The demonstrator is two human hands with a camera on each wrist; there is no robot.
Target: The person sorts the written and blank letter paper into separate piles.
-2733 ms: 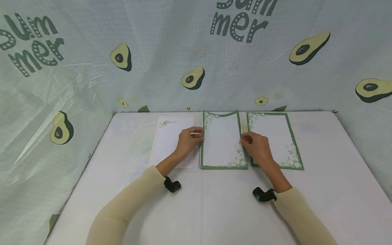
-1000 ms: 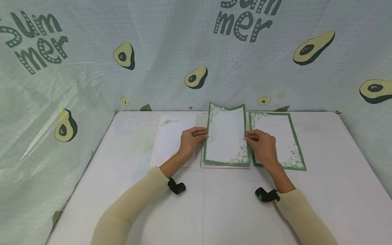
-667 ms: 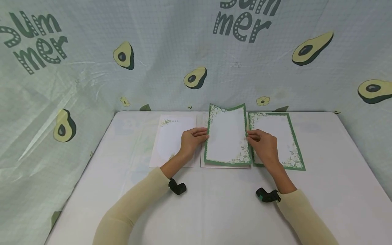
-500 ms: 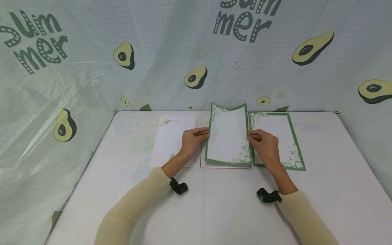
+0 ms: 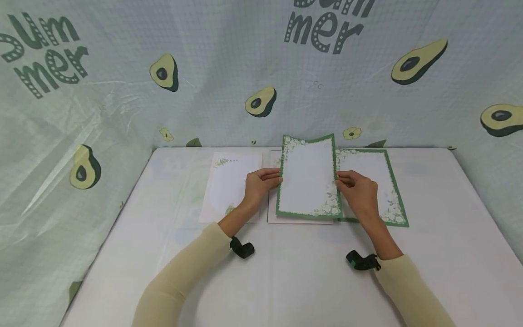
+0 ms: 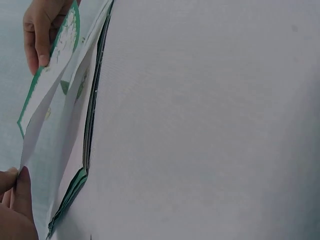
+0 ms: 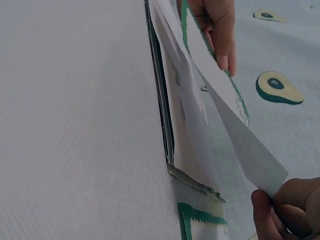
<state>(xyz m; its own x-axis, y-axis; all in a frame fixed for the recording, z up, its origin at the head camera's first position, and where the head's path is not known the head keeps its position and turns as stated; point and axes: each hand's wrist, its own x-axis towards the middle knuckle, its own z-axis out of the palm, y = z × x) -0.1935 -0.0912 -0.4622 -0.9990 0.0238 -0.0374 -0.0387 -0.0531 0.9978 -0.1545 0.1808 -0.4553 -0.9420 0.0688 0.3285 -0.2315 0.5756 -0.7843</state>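
Note:
Both hands hold a sheet of paper with a green, white-flowered border (image 5: 308,177) by its two long sides. My left hand (image 5: 256,188) pinches the left edge and my right hand (image 5: 361,195) the right edge. The sheet is raised and bows a little between them. Below it lies a stack of paper (image 5: 274,204), its top sheet pale with a small floral print. In the left wrist view the stack's layered edges (image 6: 89,125) show, with the held sheet (image 6: 45,100) apart from it. The right wrist view shows the right thumb and fingers (image 7: 295,210) at a corner.
A pale sheet with floral corners (image 5: 233,181) lies left of the stack. To the right lies another green-bordered sheet (image 5: 367,175), partly covered by the held one. All are near the far edge of the white table (image 5: 286,272). Behind hangs an avocado-print cloth (image 5: 212,63).
The green-bordered sheet was down on the stack at first. Both hands have lifted it off and moved it to the right, uncovering the pale sheet beneath and overlapping the right-hand sheet.

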